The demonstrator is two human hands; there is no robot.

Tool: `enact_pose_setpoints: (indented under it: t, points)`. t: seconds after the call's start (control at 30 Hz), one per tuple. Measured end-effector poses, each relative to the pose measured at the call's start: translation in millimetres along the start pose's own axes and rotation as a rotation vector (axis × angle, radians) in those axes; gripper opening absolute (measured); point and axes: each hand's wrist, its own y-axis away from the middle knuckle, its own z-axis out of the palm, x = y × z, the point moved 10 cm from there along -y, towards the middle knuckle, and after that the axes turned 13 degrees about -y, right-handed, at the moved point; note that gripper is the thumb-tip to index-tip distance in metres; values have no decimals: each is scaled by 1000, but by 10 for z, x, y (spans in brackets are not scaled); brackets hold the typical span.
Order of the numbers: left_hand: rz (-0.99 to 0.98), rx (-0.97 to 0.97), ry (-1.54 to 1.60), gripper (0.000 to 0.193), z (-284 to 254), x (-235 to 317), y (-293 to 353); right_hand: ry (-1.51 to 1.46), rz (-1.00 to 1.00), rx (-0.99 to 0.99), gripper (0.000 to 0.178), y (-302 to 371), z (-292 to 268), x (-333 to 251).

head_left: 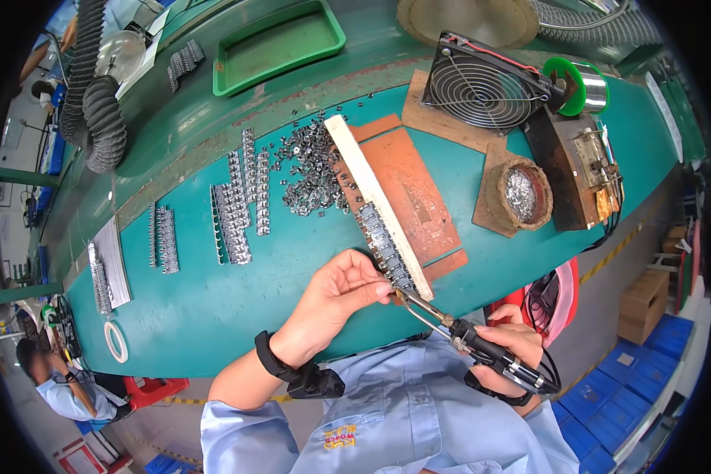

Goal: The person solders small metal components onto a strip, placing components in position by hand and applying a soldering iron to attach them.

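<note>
My right hand (510, 344) is wrapped round the black handle of a soldering iron (494, 354), which has a thin metal tube beside its shaft. The iron's tip points left, to the near end of a row of small metal parts (383, 245). This row lies along a pale straight bar (379, 205) on a reddish-brown board (411, 189). My left hand (332, 294) is closed in a pinch at the same end, its thumb and fingertips close to the iron's tip. Whatever sits between those fingertips is too small to make out.
Loose metal parts (308, 166) are heaped left of the bar, with finished-looking rows (233, 213) further left. A fan (486, 83), a solder wire spool (588, 87) and a round pot (521, 193) stand at right. A green tray (280, 75) lies at the back.
</note>
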Motion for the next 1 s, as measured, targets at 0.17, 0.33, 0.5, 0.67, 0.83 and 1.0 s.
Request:
enact_pose_setpoints:
  t: [0.17, 0.33, 0.5, 0.67, 0.83, 1.0]
  points:
    - [5, -7, 5, 13, -7, 3, -1, -42, -17, 39, 46, 26, -34, 65]
    - [21, -15, 3, 13, 10, 15, -2, -234, 108, 382, 48, -17, -166, 317]
    - [20, -14, -4, 12, 7, 10, -1, -249, 117, 532, 47, -288, -161, 536]
    - [18, -35, -27, 13, 24, 13, 6, -182, 54, 522, 43, -291, -144, 536]
    - [-11, -40, -93, 12, 1, 65, 18, -212, 19, 541, 39, -174, -198, 546]
    - [371, 466, -780, 11, -559, 646, 129, -202, 27, 551, 39, -162, -204, 558]
